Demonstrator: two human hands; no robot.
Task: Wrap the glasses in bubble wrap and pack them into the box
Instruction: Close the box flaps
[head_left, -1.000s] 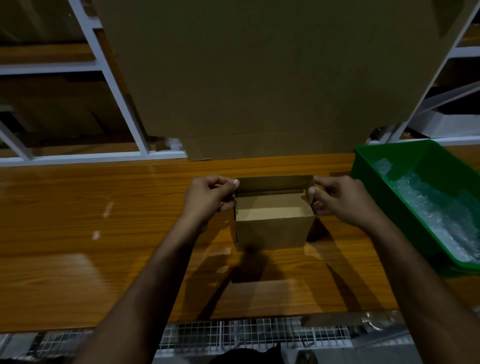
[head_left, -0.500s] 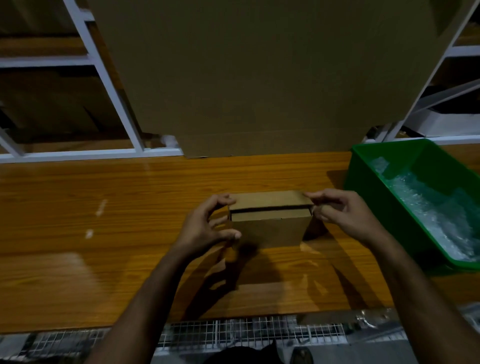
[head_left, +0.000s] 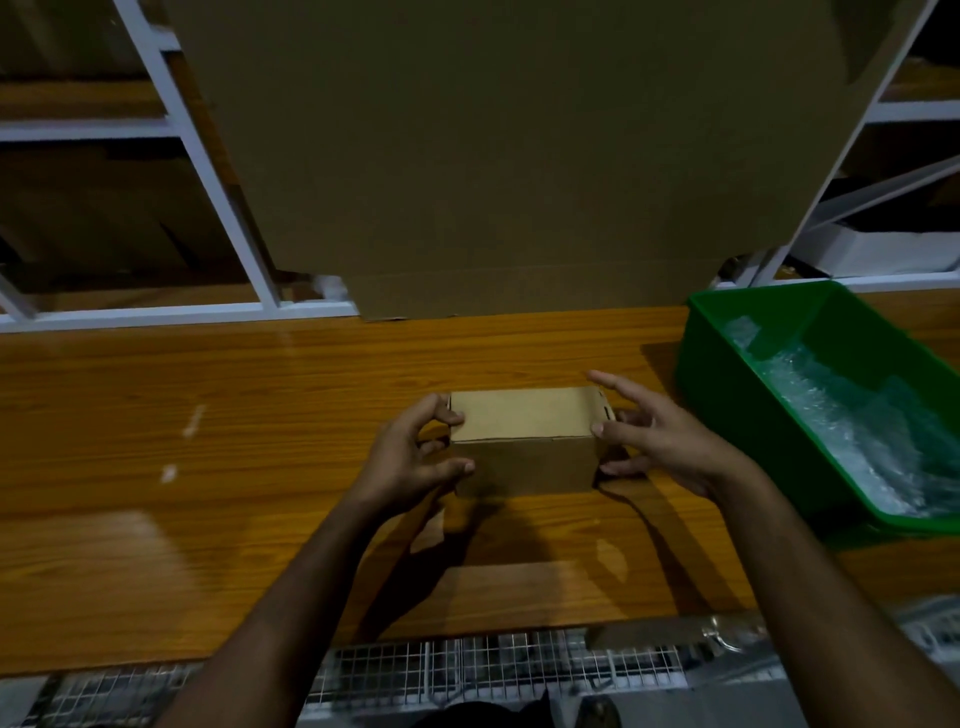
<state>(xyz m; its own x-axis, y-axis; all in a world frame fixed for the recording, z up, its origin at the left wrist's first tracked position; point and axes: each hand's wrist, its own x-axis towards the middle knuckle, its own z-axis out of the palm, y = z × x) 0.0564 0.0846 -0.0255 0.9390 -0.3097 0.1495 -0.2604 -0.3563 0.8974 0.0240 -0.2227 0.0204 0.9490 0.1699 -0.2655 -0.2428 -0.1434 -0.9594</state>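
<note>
So the little cardboard box (head_left: 522, 441) sat shut in the middle of the wooden tabletop (head_left: 208, 467), lid flap folded flat over the top. The left hand (head_left: 410, 460) was curled round the box's left end, fingertip on the top corner and thumb against the lower front edge. The right hand (head_left: 660, 441) was at the right end with fingers spread and mostly straight, thumb tip touching the top right corner, lower fingers against the side, index finger sticking out past the far corner without touching anything. Off to the right was a green bin (head_left: 727, 374) with crumpled bubble wrap (head_left: 857, 415) in it, near the box but not touching. A big cardboard sheet (head_left: 493, 156) leaned upright at the far edge, white shelf racks (head_left: 208, 171) behind it.
</note>
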